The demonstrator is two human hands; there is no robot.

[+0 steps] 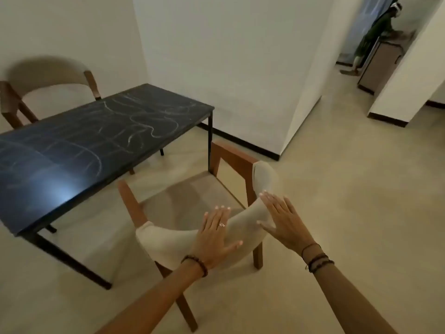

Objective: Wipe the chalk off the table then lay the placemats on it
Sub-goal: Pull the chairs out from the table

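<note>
Black chalked table (pixel 101 138), 2 chairs, left hand (pixel 215 239) and right hand (pixel 284 225) with fingers spread

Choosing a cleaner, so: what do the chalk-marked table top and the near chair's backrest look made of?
Table top: dark, smooth, semi-gloss, perhaps stone or laminate; it mirrors a light. Thin black legs look like metal. Chair backrest: padded beige fabric, matte, on a brown wooden frame.

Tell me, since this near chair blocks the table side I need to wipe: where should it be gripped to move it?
Grip the near chair's curved padded backrest, from behind, where both hands are. It is the nearest and highest part, and the left hand and right hand are already spread open at it.
</note>
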